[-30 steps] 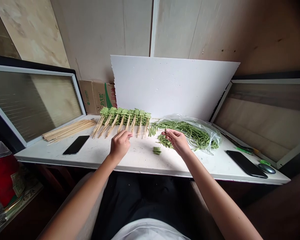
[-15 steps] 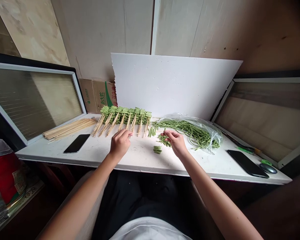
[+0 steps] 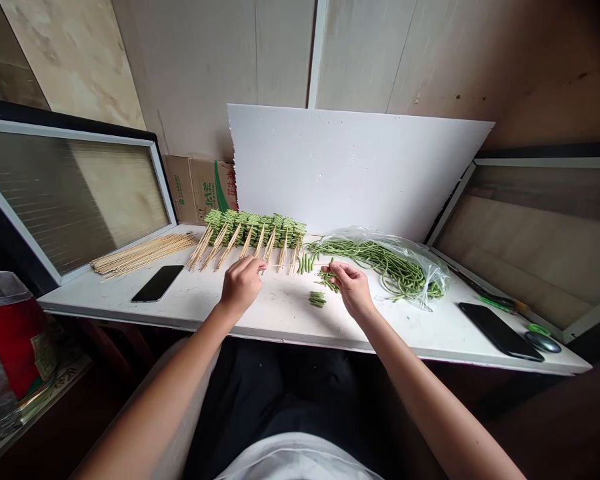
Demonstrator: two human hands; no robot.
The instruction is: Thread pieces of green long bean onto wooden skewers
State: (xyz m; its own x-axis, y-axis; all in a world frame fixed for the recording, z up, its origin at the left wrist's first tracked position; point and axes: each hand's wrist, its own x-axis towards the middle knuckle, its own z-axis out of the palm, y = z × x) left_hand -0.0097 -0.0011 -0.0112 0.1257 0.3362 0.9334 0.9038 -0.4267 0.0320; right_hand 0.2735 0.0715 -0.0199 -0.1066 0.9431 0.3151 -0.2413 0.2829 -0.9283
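My left hand (image 3: 242, 287) is closed on the blunt end of a thin bamboo skewer (image 3: 280, 265), which runs level to the right. My right hand (image 3: 351, 285) pinches a short green bean piece (image 3: 331, 262) at the skewer's other end. Several bean pieces (image 3: 307, 263) line up side by side along the skewer between my hands; whether all are threaded I cannot tell. Below lie a small bundle of cut beans (image 3: 317, 299) and a loose pile of cut pieces (image 3: 329, 281), partly behind my right fingers.
Stacked bean skewers (image 3: 253, 230) fill the table's back left, sticks facing me. Bare skewers (image 3: 143, 255) and a phone (image 3: 157, 283) lie left. Long beans (image 3: 380, 257) spill from a clear plastic bag (image 3: 433, 270) at right, near another phone (image 3: 500, 331). A white board (image 3: 360, 173) stands behind.
The view has shifted slightly, so the scene sits a little farther right. Both hands keep nearly the same hold, and the bean piece at my right fingertips has barely moved.
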